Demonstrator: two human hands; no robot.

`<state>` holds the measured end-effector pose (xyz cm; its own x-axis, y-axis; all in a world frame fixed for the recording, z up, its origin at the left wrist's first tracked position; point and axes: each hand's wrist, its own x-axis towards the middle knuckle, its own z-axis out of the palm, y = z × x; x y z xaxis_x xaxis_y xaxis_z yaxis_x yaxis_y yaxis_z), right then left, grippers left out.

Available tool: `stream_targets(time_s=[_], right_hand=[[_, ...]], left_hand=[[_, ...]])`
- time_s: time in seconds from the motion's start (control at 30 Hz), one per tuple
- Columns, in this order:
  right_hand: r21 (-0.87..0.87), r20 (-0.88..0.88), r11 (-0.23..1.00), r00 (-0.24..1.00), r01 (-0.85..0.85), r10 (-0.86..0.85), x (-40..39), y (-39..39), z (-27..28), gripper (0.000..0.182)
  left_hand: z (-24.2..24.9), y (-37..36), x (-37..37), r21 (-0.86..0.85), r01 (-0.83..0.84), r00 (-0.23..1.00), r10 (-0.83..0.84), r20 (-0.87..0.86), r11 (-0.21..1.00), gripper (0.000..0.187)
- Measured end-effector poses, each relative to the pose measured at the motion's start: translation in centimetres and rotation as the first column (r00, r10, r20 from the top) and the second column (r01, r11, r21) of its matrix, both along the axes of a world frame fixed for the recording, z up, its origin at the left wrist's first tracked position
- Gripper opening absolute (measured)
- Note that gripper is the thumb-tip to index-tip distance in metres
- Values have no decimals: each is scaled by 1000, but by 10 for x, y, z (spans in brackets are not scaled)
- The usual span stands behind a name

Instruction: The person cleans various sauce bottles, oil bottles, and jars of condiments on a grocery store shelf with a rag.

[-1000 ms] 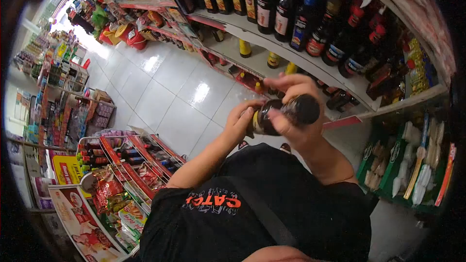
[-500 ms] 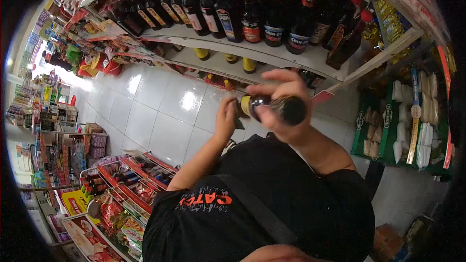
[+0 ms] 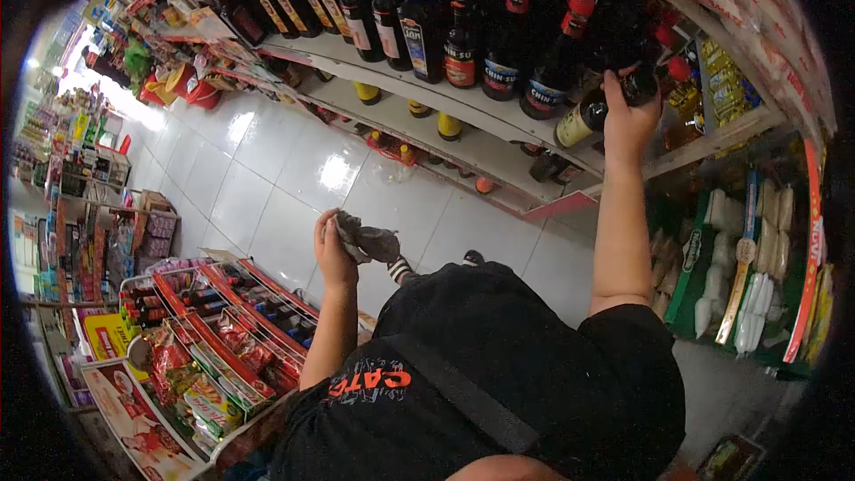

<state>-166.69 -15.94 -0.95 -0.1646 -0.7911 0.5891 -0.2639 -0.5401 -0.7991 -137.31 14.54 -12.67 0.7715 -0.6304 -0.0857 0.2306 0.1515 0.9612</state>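
My right hand (image 3: 634, 120) is closed on a dark bottle (image 3: 583, 118) with a pale yellow label, at the right end of the upper shelf (image 3: 499, 111). The bottle is tilted, and its cap end lies under my fingers. Beside it stand dark bottles with red caps, one being a Chin-Su bottle (image 3: 543, 89). Over the floor, my left hand (image 3: 334, 254) grips a crumpled grey cloth (image 3: 367, 239), which hangs out to the right of my fingers.
A lower shelf (image 3: 485, 153) holds yellow-labelled bottles. Green racks (image 3: 690, 272) with white packets stand at the right. A red-edged rack of packets and bottles (image 3: 232, 330) is at the lower left. White tiled floor (image 3: 294, 165) lies between.
My right hand has moved from in front of my chest up to the upper shelf with the bottle. My left hand has moved left and down, away from the bottle, with the cloth.
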Motion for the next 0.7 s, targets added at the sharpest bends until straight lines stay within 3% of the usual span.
stream_targets(time_s=[0.13, 0.23, 0.37, 0.47, 0.57, 0.67, 0.7], right_hand=[[-36, -129, 991, 983, 130, -133, 2, -24, -8, 41], [-101, -118, 980, 976, 171, -183, 3, -38, -11, 31], [44, -36, 989, 990, 141, -140, 5, -49, -12, 57], [-36, -79, 983, 980, 180, -183, 6, -50, -11, 65], [-88, -159, 946, 933, 312, -323, 16, -33, 7, 68], [-196, -192, 927, 915, 319, -355, 18, -37, 2, 64], [-155, -220, 943, 920, 294, -323, 19, -36, 4, 62]], left_hand=[[20, 9, -7, -18, -51, 997, 50, -55, 999, 24], [22, 15, -7, -20, -70, 996, 69, -50, 997, 24], [22, 19, -6, -24, -98, 995, 97, -26, 995, 25], [26, 17, -10, -34, -79, 996, 77, -49, 996, 25], [23, 14, -7, -45, -42, 998, 41, -39, 998, 25], [24, 10, -5, -46, -19, 998, 16, -58, 999, 24], [24, 7, -3, -50, -14, 998, 11, -60, 999, 24]])
